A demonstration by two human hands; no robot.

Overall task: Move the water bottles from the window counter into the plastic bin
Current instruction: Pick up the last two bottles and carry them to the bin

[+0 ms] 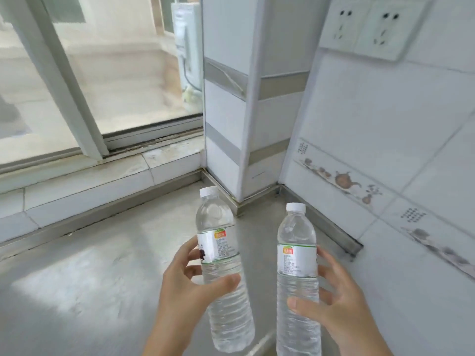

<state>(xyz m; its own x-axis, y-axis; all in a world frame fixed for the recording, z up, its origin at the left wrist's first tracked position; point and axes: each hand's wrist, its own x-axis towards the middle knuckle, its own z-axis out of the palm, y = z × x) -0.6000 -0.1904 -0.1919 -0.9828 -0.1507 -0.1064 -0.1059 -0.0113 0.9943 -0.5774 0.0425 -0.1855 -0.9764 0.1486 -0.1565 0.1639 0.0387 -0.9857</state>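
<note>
Grey counter [90, 278] open leftward; each hand [185, 286] [341, 309] grips a bottle [221, 253] [297, 265].

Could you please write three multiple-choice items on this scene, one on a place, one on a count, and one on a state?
1. Where are the wall sockets?
A. upper right, on the tiled wall
B. under the window
C. on the counter

2. How many water bottles are in view?
A. one
B. two
C. four

3. What state are the bottle caps in?
A. both off
B. one off
C. both on

Answers:
1 A, the sockets sit high on the right wall.
2 B, the left hand holds the left bottle and the right hand holds the right bottle.
3 C, a white cap tops each bottle.
</note>
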